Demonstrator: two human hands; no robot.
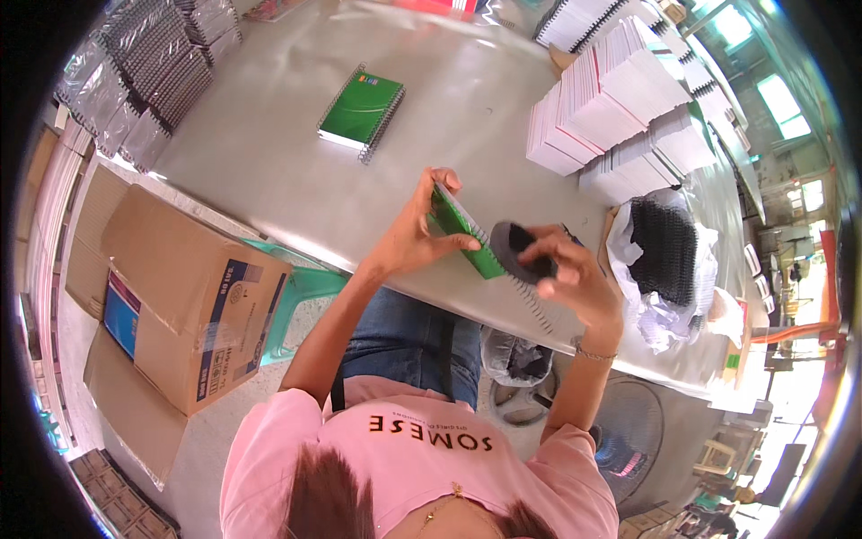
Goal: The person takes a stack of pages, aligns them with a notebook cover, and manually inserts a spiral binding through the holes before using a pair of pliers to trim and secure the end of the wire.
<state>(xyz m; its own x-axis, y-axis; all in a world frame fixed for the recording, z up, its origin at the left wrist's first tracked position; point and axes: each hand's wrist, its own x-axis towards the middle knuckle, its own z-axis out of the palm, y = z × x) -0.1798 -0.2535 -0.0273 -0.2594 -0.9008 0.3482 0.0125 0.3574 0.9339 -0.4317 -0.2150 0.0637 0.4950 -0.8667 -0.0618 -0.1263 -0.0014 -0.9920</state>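
My left hand [415,229] grips a small green notebook [467,235] by its edge, the thumb across the cover. The notebook is tilted above the near side of the table. A wire spiral coil [534,304] runs along its edge, with a loose length hanging past the lower end. In my right hand [575,274], the bent fingers hold a dark grey round disc [510,250] against the spiral edge; its exact kind is unclear. Another green spiral notebook [362,110] lies flat on the table, farther away.
The grey table [260,135] carries stacked white page blocks [611,90] at right and wrapped spiral-bound stacks [148,67] at far left. Black coils [664,247] sit in white wrapping near the right edge. An opened cardboard box [184,287] rests on a green stool [301,292] at left.
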